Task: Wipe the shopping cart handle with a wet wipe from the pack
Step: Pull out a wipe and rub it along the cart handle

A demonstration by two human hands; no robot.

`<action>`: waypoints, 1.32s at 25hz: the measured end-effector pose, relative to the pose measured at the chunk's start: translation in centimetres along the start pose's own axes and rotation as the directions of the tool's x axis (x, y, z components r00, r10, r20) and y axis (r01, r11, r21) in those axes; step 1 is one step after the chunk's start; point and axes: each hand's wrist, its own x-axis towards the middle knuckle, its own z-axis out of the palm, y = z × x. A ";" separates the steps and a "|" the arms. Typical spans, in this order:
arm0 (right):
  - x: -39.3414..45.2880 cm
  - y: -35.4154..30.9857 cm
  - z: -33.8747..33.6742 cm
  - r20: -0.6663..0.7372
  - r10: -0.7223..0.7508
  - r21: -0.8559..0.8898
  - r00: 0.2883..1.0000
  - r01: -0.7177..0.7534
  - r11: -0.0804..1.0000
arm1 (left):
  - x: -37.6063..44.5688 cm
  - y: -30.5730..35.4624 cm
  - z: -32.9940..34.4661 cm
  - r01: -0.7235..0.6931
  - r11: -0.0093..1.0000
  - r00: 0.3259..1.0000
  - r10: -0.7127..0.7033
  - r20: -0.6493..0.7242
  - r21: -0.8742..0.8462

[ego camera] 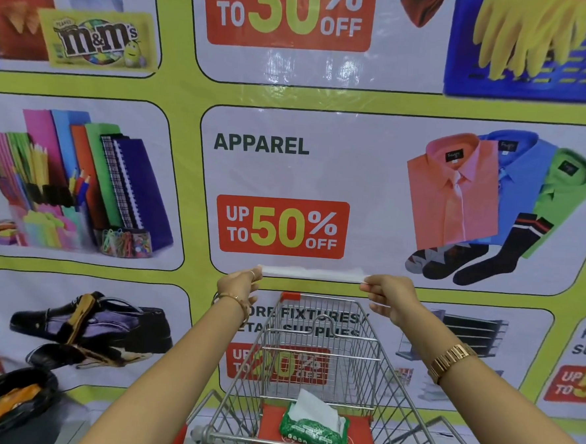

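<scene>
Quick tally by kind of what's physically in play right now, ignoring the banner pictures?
Wet wipes: 2, one stretched between both hands, one sticking out of the pack
Wipe pack: 1
Shopping cart: 1
Black bag: 1
Total: 5

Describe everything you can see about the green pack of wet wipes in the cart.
The wet wipe pack is a soft green plastic pouch with white print too small to read. It lies flat, slightly angled, on the red seat flap at the near end of the wire shopping cart. Its top opening is open, with a white wipe sticking up and out of it. Neither hand touches it; only the flap beneath it does.
</scene>
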 end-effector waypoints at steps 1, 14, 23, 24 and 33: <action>0.0 0.2 -0.2 0.007 0.018 0.013 1.000 -0.018 1.000 | -0.1 -0.1 -0.1 0.015 1.000 1.000 -0.015 0.009 -0.004; -7.6 7.5 -7.9 0.127 0.120 -0.459 0.985 -0.049 0.887 | -9.2 -5.7 -7.9 0.269 0.866 0.937 -0.337 0.095 0.422; -13.1 13.6 -9.5 0.145 0.192 -0.608 0.971 -0.066 0.791 | -13.5 -8.5 -11.4 0.324 0.783 0.913 -0.407 0.044 0.531; -13.7 14.0 -9.7 0.145 0.179 -0.612 0.973 -0.054 0.789 | -13.9 -8.7 -11.8 0.331 0.773 0.908 -0.417 0.041 0.541; -17.3 15.6 -9.6 0.101 0.150 -0.713 0.984 -0.034 0.700 | -16.1 -11.2 -14.3 0.411 0.704 0.866 -0.500 -0.007 0.579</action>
